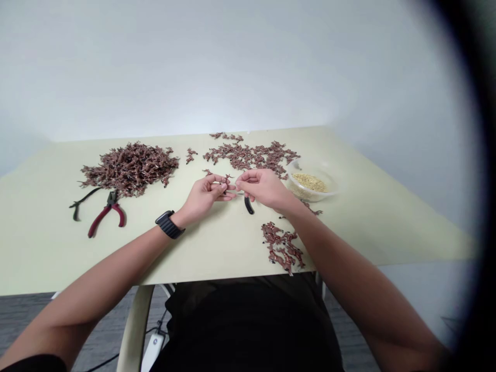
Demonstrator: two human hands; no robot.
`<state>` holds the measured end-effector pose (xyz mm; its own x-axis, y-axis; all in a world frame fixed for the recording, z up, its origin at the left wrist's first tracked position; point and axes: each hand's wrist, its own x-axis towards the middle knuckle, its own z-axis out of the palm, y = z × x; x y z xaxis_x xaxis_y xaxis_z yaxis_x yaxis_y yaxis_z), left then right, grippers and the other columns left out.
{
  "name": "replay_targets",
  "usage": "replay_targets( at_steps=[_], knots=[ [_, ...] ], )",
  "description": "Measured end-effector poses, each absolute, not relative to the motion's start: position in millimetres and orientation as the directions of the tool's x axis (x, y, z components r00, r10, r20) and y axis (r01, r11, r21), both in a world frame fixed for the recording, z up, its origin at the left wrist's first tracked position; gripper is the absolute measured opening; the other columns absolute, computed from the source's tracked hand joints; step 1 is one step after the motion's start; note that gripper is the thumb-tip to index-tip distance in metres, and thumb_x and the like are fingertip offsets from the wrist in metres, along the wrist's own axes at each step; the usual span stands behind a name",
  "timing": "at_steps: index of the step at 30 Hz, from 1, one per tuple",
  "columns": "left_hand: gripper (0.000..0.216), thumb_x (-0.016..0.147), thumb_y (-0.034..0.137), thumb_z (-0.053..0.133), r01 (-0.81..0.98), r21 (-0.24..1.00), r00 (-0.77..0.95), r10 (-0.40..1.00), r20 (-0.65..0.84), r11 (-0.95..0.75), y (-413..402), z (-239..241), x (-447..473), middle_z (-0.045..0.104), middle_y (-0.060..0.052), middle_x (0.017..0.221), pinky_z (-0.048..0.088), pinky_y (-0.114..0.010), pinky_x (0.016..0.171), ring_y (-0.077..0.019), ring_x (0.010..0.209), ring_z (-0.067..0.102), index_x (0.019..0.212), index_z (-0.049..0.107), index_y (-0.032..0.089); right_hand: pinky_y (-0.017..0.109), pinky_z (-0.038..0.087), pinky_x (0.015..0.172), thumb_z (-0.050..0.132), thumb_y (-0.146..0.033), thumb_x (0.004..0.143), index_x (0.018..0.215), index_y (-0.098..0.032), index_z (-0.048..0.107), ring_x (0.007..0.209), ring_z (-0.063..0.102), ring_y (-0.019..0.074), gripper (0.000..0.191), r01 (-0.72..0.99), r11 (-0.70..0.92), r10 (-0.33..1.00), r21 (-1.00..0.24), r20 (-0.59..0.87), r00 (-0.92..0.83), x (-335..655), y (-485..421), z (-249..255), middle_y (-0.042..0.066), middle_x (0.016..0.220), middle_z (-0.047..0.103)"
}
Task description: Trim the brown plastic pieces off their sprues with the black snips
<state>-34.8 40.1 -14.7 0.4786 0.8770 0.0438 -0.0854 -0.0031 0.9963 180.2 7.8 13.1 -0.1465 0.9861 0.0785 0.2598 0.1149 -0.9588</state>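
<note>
My left hand [207,196], with a dark watch on the wrist, is closed on a small brown animal figure [227,179] held between thumb and fingers. Close to its right, my right hand [265,188] has thumb and index finger pinched together beside the figure. What sits in that pinch is too small to make out. Below the right fingers shows a curved black handle [249,205] with a thin metal end; whether it lies on the table or is held, I cannot tell. A clear bowl [333,192] of small gold-coloured pieces [309,182] stands right of the right hand.
On the pale yellow table [194,253], a large heap of brown figures [134,168] lies at left. Red-handled pliers [108,213] and a black tool [79,205] sit before it. More figures [251,155] spread behind my hands, and a small group [282,245] lies near the front edge.
</note>
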Motion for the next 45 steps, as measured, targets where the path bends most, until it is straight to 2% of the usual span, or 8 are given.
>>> replay_targets(
  at_steps=[7,20,28,31,36,40,42,45],
  knots=[
    [0.042,0.095,0.05,0.075,0.023,0.982,0.463,0.873,0.154,-0.186,33.3,-19.3,-31.5,0.08,-0.007,0.089,0.065,-0.044,0.096,-0.023,0.093,0.081,0.113,0.06,0.016,0.023,0.045,0.05,0.074,-0.03,0.085,0.083,-0.016,0.075,0.058,0.057,0.0104,0.014,0.178,0.039,0.99,-0.983,0.014,-0.143,173.2,1.4,12.4,0.005,0.076,0.073],
    [0.035,0.101,0.049,0.065,0.168,0.907,0.484,0.834,0.265,-0.385,25.4,-19.3,-32.0,0.082,-0.011,0.107,0.063,-0.04,0.095,-0.0247,0.101,0.08,0.116,0.061,0.019,0.024,0.046,0.049,0.076,-0.032,0.085,0.076,-0.017,0.076,0.058,0.055,0.0107,0.017,0.052,-0.017,0.992,-0.998,-0.024,-0.121,169.7,8.0,0.7,0.008,0.082,0.076],
    [0.02,0.104,0.036,0.06,0.369,0.693,0.527,0.754,0.392,-0.619,26.7,-13.9,-38.3,0.082,-0.008,0.103,0.055,-0.029,0.078,-0.0224,0.093,0.08,0.118,0.062,0.022,0.023,0.044,0.048,0.079,-0.032,0.083,0.075,-0.017,0.075,0.06,0.053,0.0096,0.018,-0.026,-0.105,0.981,-0.994,-0.099,-0.169,172.2,9.6,1.2,0.009,0.084,0.075],
    [0.019,0.104,0.035,0.059,0.383,0.68,0.533,0.751,0.39,-0.625,25.6,-13.7,-37.6,0.082,-0.007,0.104,0.054,-0.028,0.076,-0.0221,0.092,0.08,0.118,0.06,0.022,0.024,0.044,0.049,0.078,-0.032,0.085,0.076,-0.016,0.074,0.058,0.052,0.0095,0.019,-0.026,-0.09,0.985,-0.996,-0.085,-0.147,169.3,7.2,2.4,0.008,0.082,0.074],
    [0.021,0.104,0.039,0.061,0.353,0.761,0.491,0.8,0.344,-0.544,22.8,-15.5,-34.4,0.082,-0.005,0.09,0.056,-0.029,0.076,-0.0206,0.079,0.079,0.114,0.06,0.021,0.029,0.05,0.058,0.071,-0.033,0.09,0.086,-0.019,0.071,0.062,0.06,0.0146,0.015,0.204,0.152,0.988,-0.967,0.156,0.004,158.8,-1.3,-0.8,0.005,0.079,0.073],
    [0.024,0.103,0.04,0.063,0.36,0.745,0.49,0.793,0.361,-0.561,19.3,-12.4,-34.1,0.082,-0.006,0.092,0.056,-0.03,0.079,-0.0211,0.082,0.079,0.117,0.065,0.021,0.033,0.053,0.077,0.065,-0.03,0.095,0.091,-0.022,0.068,0.077,0.068,0.0192,0.01,0.509,0.361,0.914,-0.782,0.406,-0.025,157.3,-5.7,-3.1,0.005,0.085,0.074],
    [0.028,0.103,0.042,0.063,0.348,0.751,0.495,0.79,0.361,-0.561,17.3,-10.2,-33.3,0.082,-0.007,0.097,0.056,-0.031,0.082,-0.0221,0.089,0.078,0.12,0.067,0.02,0.034,0.051,0.078,0.062,-0.028,0.097,0.092,-0.022,0.067,0.076,0.067,0.0195,0.01,0.583,0.405,0.89,-0.704,0.451,-0.074,159.7,-5.7,-2.6,0.005,0.084,0.074],
    [0.038,0.104,0.05,0.059,0.238,0.851,0.475,0.82,0.319,-0.469,16.9,-8.7,-30.4,0.08,-0.01,0.103,0.058,-0.033,0.087,-0.0226,0.095,0.076,0.121,0.071,0.018,0.034,0.049,0.078,0.058,-0.028,0.099,0.094,-0.021,0.066,0.078,0.066,0.0205,0.011,0.634,0.431,0.871,-0.641,0.48,-0.107,163.7,-4.7,-0.7,0.007,0.087,0.074]
  ],
)
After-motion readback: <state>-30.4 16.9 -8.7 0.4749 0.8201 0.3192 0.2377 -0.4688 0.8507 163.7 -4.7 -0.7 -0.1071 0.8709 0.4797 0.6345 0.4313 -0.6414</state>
